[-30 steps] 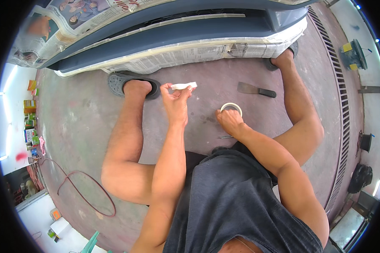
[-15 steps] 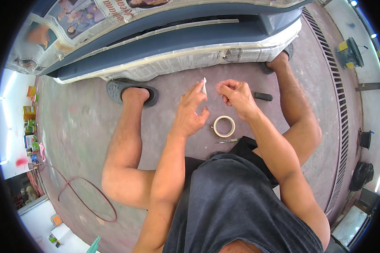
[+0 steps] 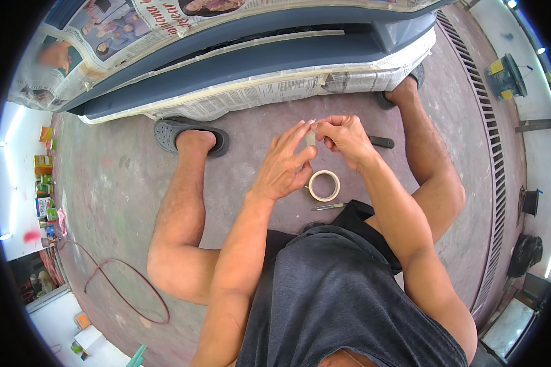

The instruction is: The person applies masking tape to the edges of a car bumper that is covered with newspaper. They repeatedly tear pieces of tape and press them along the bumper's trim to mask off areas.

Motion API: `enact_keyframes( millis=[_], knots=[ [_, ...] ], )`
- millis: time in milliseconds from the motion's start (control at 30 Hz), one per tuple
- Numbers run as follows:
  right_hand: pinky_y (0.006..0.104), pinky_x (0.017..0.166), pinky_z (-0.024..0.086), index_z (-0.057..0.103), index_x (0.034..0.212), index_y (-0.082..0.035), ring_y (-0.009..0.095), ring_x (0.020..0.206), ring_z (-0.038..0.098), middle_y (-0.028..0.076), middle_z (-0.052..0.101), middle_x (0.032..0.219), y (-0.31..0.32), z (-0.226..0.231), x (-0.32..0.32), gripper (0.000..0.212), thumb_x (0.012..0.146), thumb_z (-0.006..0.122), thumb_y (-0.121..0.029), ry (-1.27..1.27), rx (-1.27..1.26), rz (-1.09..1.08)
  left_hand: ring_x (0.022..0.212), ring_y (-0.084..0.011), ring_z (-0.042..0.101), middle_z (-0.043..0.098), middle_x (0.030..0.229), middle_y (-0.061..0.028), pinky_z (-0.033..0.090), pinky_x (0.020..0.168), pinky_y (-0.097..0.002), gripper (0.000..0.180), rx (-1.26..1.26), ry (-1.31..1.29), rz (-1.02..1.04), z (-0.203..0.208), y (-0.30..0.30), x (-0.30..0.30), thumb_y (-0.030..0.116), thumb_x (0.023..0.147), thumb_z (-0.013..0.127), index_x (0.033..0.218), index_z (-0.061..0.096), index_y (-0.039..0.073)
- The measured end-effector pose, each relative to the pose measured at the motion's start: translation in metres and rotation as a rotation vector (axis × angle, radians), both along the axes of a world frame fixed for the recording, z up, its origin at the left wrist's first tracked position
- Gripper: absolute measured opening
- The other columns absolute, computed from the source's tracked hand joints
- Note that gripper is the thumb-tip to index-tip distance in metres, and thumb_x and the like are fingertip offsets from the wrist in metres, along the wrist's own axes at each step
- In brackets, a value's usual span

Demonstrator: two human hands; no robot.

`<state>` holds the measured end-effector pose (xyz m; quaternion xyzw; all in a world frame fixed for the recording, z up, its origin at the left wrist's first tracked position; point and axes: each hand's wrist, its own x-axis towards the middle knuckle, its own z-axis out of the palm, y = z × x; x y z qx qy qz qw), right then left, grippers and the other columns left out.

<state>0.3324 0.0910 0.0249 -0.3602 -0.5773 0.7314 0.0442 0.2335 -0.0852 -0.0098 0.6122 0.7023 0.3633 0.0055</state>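
Head view: over grey floor [image 3: 116, 177], faces blue-grey bumper [image 3: 239, 66]; spreads left hand [image 3: 281, 163], cannot tell whether gripping; pinches with right hand [image 3: 348, 139]; has tape roll [image 3: 326, 199] near left hand and, in that pinch, also touching left hand, pale strip [image 3: 311, 139].

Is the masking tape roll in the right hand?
No, the masking tape roll lies flat on the floor, apart from the right hand.
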Motion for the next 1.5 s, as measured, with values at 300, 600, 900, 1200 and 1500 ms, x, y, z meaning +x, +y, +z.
enact_keyframes(
  millis=[300, 600, 900, 1200, 1500],
  knots=[
    [0.0241, 0.052, 0.035, 0.075, 0.086, -0.003, 0.007, 0.059, 0.051, 0.000, 0.064, 0.073, 0.013, -0.005, -0.005, 0.012, 0.090, 0.076, -0.014, 0.065, -0.043, -0.044, 0.143, -0.0366, 0.051, 0.051, 0.158, -0.0161, 0.046, 0.106, -0.0492, 0.031, -0.044, 0.076, -0.097, 0.012, 0.012, -0.020, 0.004, 0.076, 0.076, 0.100, 0.059, 0.013],
    [0.0226, 0.047, 0.028, 0.069, 0.087, -0.004, 0.004, 0.051, 0.039, -0.004, 0.052, 0.068, 0.047, -0.006, -0.009, 0.007, 0.093, 0.071, -0.008, 0.245, -0.293, -0.299, 0.139, -0.0378, 0.054, 0.046, 0.162, -0.0155, 0.046, 0.110, -0.0485, 0.055, 0.045, 0.147, 0.036, 0.018, 0.031, -0.049, 0.012, 0.080, 0.081, 0.133, 0.071, 0.023],
    [0.0248, 0.046, 0.027, 0.067, 0.099, 0.001, 0.006, 0.051, 0.035, -0.005, 0.045, 0.069, 0.086, -0.011, -0.043, 0.011, 0.096, 0.067, -0.009, 0.431, -0.408, -0.640, 0.128, -0.0343, 0.059, 0.051, 0.157, -0.0130, 0.050, 0.104, -0.0462, 0.065, -0.034, 0.325, -0.015, 0.025, 0.104, -0.100, 0.012, 0.085, 0.078, 0.145, 0.066, 0.035],
    [0.0250, 0.047, 0.025, 0.065, 0.107, 0.002, 0.006, 0.051, 0.031, -0.006, 0.038, 0.068, 0.120, -0.012, -0.074, 0.018, 0.098, 0.066, -0.014, 0.368, -0.329, -0.878, 0.110, -0.0303, 0.065, 0.063, 0.128, -0.0095, 0.059, 0.087, -0.0433, 0.064, -0.065, 0.482, -0.045, 0.024, 0.165, -0.132, 0.016, 0.088, 0.075, 0.147, 0.062, 0.038],
    [0.0257, 0.046, 0.023, 0.067, 0.102, 0.001, 0.007, 0.051, 0.029, -0.005, 0.040, 0.069, 0.143, -0.006, -0.098, 0.013, 0.097, 0.066, -0.011, 0.331, -0.283, -0.969, 0.099, -0.0272, 0.065, 0.060, 0.107, -0.0068, 0.061, 0.080, -0.0391, 0.060, -0.048, 0.356, -0.003, 0.018, 0.192, -0.138, 0.017, 0.091, 0.072, 0.146, 0.064, 0.039]
  ],
)
